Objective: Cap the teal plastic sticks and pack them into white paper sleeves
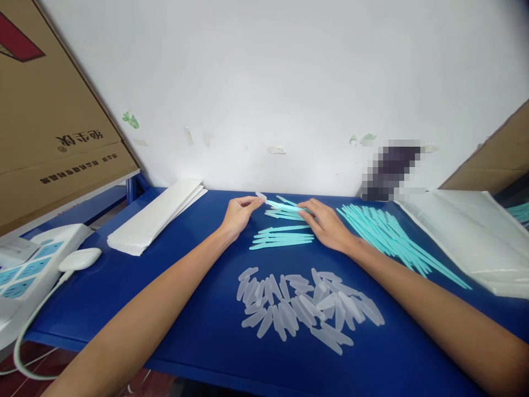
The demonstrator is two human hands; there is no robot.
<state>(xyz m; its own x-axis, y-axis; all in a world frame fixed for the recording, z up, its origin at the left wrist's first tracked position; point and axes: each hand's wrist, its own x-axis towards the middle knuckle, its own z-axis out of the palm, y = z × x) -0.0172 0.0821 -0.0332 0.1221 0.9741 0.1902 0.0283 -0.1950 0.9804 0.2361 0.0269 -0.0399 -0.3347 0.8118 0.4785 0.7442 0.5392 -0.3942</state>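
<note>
My left hand [239, 213] pinches a clear plastic cap [261, 196] on the tip of a thin teal stick [285, 207]. My right hand [326, 223] grips the other end of that same stick, over the blue table [198, 331]. Just below the hands lies a small row of teal sticks [281, 237]. A larger pile of teal sticks [388, 237] fans out to the right of my right hand. Several loose clear caps [308, 306] are scattered nearer to me, between my forearms.
A stack of white paper sleeves [159, 215] lies at the left back. A white device with blue panels [33, 264] and a white cabled pod [80, 258] sit at far left. Cardboard boxes [53, 110] lean left and right. White plastic bags [467, 231] lie at right.
</note>
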